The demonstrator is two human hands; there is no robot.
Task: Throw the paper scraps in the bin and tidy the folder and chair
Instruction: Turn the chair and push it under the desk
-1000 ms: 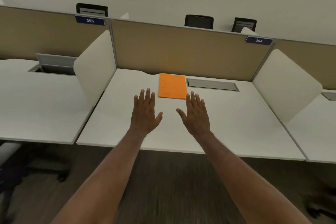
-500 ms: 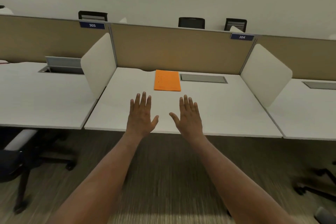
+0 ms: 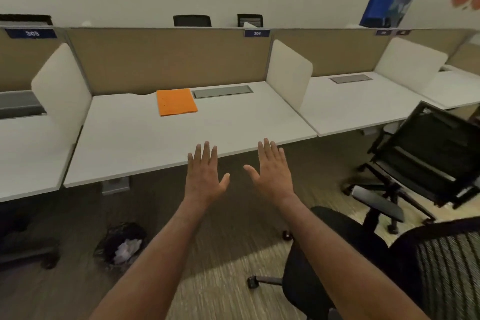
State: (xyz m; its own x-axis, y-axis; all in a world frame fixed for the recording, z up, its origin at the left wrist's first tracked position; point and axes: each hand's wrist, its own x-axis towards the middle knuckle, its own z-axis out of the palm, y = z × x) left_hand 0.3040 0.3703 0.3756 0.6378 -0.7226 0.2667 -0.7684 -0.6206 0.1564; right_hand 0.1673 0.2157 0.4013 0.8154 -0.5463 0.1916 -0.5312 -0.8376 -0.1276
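Both hands were stretched forward, backs up, fingers spread flat and holding nothing. The left hand (image 3: 205, 176) hung over the near edge of the white bench (image 3: 145, 143), its fingertips just past the edge. The right hand (image 3: 272, 174) was beside it, a little apart, thumbs pointing toward each other; each grip was released.

The orange folder (image 3: 176, 102) lay flat and closed at the back of the bench, close to the tan partition (image 3: 166, 60) and just left of a grey cable hatch (image 3: 222, 92). It was well apart from both hands.

On the floor under the bench, to the left, stood a small bin (image 3: 122, 244) lined with a black bag, with crumpled pale paper scraps (image 3: 127, 248) inside it. The floor (image 3: 233, 215) was a striped brownish carpet.

A black chair (image 3: 350, 254) with a mesh back stood at the lower right, partly hidden by the right forearm, pulled away from the bench. A second black mesh chair (image 3: 426, 156) stood farther right, tilted, near the neighbouring bench. White side dividers rose at both ends of the bench.
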